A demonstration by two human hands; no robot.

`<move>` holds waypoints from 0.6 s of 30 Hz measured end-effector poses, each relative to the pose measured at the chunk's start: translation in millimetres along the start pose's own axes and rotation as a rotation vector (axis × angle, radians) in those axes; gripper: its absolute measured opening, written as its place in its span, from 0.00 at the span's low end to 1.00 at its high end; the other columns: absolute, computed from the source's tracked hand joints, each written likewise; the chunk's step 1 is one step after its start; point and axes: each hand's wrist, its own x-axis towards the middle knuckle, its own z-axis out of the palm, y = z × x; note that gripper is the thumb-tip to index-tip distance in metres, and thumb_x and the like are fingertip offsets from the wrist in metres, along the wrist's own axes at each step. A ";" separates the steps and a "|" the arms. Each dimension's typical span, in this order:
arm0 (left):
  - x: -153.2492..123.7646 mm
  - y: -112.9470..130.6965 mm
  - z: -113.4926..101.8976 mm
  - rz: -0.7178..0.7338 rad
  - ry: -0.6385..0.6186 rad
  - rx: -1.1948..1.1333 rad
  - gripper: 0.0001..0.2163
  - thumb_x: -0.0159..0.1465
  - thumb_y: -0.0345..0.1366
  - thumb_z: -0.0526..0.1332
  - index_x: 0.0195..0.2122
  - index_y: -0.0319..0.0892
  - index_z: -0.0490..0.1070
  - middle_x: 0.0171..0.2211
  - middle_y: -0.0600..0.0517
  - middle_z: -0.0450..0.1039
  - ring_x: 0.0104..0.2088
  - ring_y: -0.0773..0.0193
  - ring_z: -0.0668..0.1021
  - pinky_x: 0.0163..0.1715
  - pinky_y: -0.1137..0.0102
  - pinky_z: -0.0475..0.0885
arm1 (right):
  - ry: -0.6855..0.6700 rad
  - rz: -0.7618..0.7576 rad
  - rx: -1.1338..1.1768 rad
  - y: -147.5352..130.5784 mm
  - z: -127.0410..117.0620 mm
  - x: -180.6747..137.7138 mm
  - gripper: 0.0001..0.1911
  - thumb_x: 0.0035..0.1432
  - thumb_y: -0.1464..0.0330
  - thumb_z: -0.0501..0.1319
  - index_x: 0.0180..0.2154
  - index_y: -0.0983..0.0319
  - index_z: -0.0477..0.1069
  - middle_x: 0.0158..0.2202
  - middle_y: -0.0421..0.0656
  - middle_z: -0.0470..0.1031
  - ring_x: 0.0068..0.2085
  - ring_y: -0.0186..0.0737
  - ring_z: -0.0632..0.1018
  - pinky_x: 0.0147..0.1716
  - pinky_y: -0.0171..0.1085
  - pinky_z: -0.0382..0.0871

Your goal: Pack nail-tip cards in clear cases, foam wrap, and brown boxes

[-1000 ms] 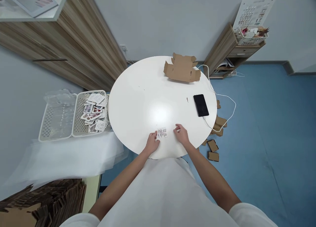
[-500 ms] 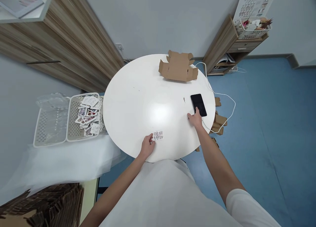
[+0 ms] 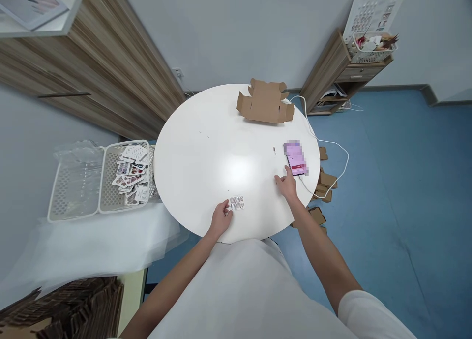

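A small clear sheet of press-on nails (image 3: 237,202) lies near the front edge of the white round table (image 3: 191,162). Its left edge sits between the thumb and fingers of my left hand (image 3: 221,218), which is closed on it. Farther right, a phone (image 3: 296,158) lies flat with its screen lit pink and purple, partly blurred. My right hand (image 3: 286,184) is just below the phone's near end, holding nothing, with thumb and index finger apart. A white cable (image 3: 337,142) runs from the phone's near end around the table's right side.
An unfolded cardboard box (image 3: 265,103) lies at the table's back. To the left, an open white basket (image 3: 106,181) holds many printed cards (image 3: 134,154). Folded cardboard (image 3: 73,304) is stacked at lower left. Small cardboard boxes (image 3: 326,179) lie beyond the table's right edge.
The phone screen has gone from black to lit. My right hand has drawn back slightly from the phone, down and left. My left hand stays at the nail sheet.
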 end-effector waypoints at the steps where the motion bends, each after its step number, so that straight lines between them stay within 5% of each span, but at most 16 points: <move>1: 0.0 -0.5 -0.2 -0.002 -0.001 -0.011 0.21 0.53 0.30 0.55 0.51 0.42 0.61 0.39 0.48 0.66 0.35 0.65 0.70 0.37 0.68 0.67 | -0.018 -0.019 0.008 -1.6 3.5 -8.3 0.35 0.49 0.61 0.53 0.58 0.64 0.47 0.21 0.36 0.68 0.27 0.38 0.71 0.32 0.36 0.63; 6: -0.6 -4.3 -2.6 -0.013 -0.002 -0.093 0.21 0.53 0.30 0.56 0.51 0.41 0.61 0.42 0.46 0.67 0.38 0.65 0.71 0.40 0.68 0.67 | -0.172 -0.068 0.042 -3.1 29.1 -51.5 0.31 0.47 0.63 0.56 0.54 0.59 0.55 0.26 0.38 0.71 0.29 0.37 0.72 0.34 0.37 0.64; 12: -1.5 -9.3 -5.9 -0.040 -0.061 -0.224 0.24 0.52 0.25 0.56 0.52 0.39 0.59 0.47 0.43 0.66 0.44 0.63 0.71 0.45 0.65 0.65 | -0.376 0.041 0.265 3.2 61.6 -94.3 0.25 0.45 0.66 0.57 0.49 0.58 0.60 0.40 0.43 0.72 0.37 0.37 0.74 0.39 0.38 0.66; 18: -1.9 -12.9 -6.5 -0.071 -0.140 -0.343 0.26 0.51 0.22 0.54 0.53 0.39 0.57 0.53 0.41 0.61 0.50 0.60 0.69 0.49 0.64 0.64 | -0.423 0.134 0.463 2.6 81.8 -118.3 0.24 0.44 0.70 0.57 0.47 0.59 0.60 0.46 0.47 0.69 0.42 0.37 0.74 0.42 0.38 0.66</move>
